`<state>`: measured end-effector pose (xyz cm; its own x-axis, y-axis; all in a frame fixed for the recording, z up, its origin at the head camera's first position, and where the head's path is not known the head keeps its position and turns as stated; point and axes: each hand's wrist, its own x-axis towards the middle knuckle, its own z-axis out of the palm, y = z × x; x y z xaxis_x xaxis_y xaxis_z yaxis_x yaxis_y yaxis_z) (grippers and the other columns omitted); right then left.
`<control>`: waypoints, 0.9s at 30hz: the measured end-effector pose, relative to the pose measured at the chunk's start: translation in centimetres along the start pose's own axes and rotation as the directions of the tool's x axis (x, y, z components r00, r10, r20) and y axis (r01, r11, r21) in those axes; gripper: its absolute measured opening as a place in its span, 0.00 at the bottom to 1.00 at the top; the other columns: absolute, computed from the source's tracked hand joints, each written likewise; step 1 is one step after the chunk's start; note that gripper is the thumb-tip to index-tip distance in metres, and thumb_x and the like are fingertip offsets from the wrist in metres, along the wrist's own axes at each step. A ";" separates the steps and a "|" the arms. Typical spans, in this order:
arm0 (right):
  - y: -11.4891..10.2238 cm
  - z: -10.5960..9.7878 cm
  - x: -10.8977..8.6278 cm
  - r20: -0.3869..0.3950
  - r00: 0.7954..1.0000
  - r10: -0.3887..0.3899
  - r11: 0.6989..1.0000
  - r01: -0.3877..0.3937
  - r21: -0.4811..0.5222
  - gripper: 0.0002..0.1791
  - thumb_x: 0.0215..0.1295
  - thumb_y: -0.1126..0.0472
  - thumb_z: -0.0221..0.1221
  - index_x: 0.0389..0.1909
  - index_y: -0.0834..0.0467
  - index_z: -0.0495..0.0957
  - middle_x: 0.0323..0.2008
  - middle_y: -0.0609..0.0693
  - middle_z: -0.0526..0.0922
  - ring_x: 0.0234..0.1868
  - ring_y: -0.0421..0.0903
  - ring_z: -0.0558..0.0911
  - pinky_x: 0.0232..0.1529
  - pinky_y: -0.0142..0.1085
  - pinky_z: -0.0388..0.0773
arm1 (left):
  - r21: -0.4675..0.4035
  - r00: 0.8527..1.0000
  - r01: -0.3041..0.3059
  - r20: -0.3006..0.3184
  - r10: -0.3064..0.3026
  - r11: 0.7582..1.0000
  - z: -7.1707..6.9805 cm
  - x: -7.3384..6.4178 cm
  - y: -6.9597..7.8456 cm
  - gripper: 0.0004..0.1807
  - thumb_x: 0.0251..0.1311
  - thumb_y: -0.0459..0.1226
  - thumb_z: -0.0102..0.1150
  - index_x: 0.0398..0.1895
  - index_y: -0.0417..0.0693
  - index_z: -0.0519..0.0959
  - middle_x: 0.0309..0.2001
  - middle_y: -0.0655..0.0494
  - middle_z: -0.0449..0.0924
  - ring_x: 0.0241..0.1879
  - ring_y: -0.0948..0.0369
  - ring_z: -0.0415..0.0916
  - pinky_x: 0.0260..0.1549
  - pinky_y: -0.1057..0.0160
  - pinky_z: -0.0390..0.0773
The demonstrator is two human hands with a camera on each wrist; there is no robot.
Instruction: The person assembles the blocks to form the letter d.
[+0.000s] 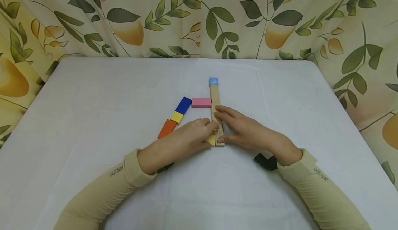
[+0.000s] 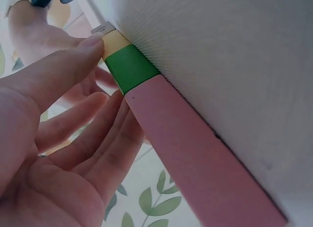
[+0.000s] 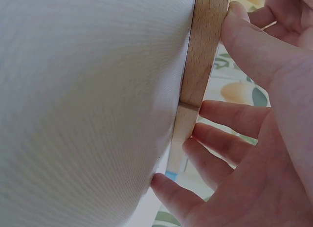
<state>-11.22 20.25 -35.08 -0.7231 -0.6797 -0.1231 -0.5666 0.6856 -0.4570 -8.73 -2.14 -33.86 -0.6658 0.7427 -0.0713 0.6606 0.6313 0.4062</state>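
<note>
At the near end of a column of plain wooden blocks (image 1: 215, 95), my left hand (image 1: 189, 135) pinches a yellow block (image 1: 210, 139). In the left wrist view its thumb is on the yellow block's side, beside a green block (image 2: 132, 68) and a long pink block (image 2: 200, 158). My right hand (image 1: 248, 129) rests along the column's right side, its fingers extended against the wood; the thumb touches the near end. A light blue block (image 1: 213, 81) tops the column. Another pink block (image 1: 201, 102) meets its left side. The left hand and forearm hide part of the layout.
Slanting down to the left are a dark blue block (image 1: 183, 105), a small yellow block (image 1: 177, 117) and an orange block (image 1: 167, 128). All lie on a white-covered table (image 1: 102, 102). A leaf-patterned curtain (image 1: 174, 19) hangs behind. A black strap (image 1: 265, 161) shows at the right wrist.
</note>
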 end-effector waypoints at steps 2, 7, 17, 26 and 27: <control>0.0 0.0 0.1 -0.001 1.000 -0.001 1.000 0.001 -0.001 0.45 0.63 0.48 0.66 0.76 0.60 0.56 0.78 0.54 0.52 0.77 0.56 0.57 0.71 0.54 0.64 | 0.001 1.000 0.000 -0.001 0.000 1.000 0.0 0.0 0.0 0.25 0.62 0.40 0.66 0.59 0.44 0.72 0.50 0.51 0.80 0.46 0.59 0.78 0.48 0.65 0.81; 0.0 -0.1 0.1 -0.003 1.000 -0.002 1.000 0.002 -0.002 0.45 0.63 0.48 0.66 0.75 0.59 0.57 0.78 0.54 0.52 0.77 0.55 0.57 0.71 0.54 0.63 | 0.007 1.000 -0.009 -0.020 0.009 1.000 0.0 0.1 -0.1 0.23 0.62 0.40 0.66 0.57 0.43 0.72 0.46 0.50 0.80 0.43 0.60 0.78 0.45 0.66 0.80; 0.0 -0.1 0.3 0.006 1.000 0.003 1.000 -0.003 -0.005 0.44 0.63 0.47 0.66 0.74 0.60 0.59 0.78 0.55 0.52 0.77 0.56 0.57 0.71 0.54 0.64 | -0.018 0.992 0.098 -0.081 -0.100 0.995 -2.0 -0.5 -1.3 0.25 0.67 0.43 0.61 0.64 0.43 0.72 0.53 0.50 0.79 0.52 0.58 0.78 0.51 0.63 0.81; -0.2 -0.1 0.2 0.019 0.999 0.026 1.000 -0.026 -0.010 0.45 0.63 0.45 0.65 0.75 0.59 0.59 0.78 0.54 0.52 0.77 0.56 0.57 0.71 0.54 0.63 | -0.066 0.943 0.258 -0.200 -0.266 0.964 -4.9 -1.7 -4.4 0.23 0.68 0.40 0.60 0.63 0.43 0.72 0.54 0.45 0.78 0.50 0.53 0.78 0.52 0.56 0.83; -0.2 -0.1 0.2 0.022 0.999 0.032 0.999 -0.032 -0.013 0.45 0.63 0.45 0.65 0.75 0.59 0.59 0.78 0.53 0.52 0.77 0.56 0.58 0.71 0.54 0.63 | -0.067 0.937 0.274 -0.207 -0.282 0.959 -5.1 -1.9 -4.7 0.23 0.68 0.40 0.60 0.64 0.44 0.72 0.54 0.45 0.77 0.50 0.53 0.78 0.51 0.56 0.83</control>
<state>-11.27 20.02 -34.88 -0.7321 -0.6629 -0.1569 -0.5485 0.7101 -0.4414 -12.33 -7.63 -31.00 -0.8818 0.4716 0.0069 0.4281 0.7941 0.4314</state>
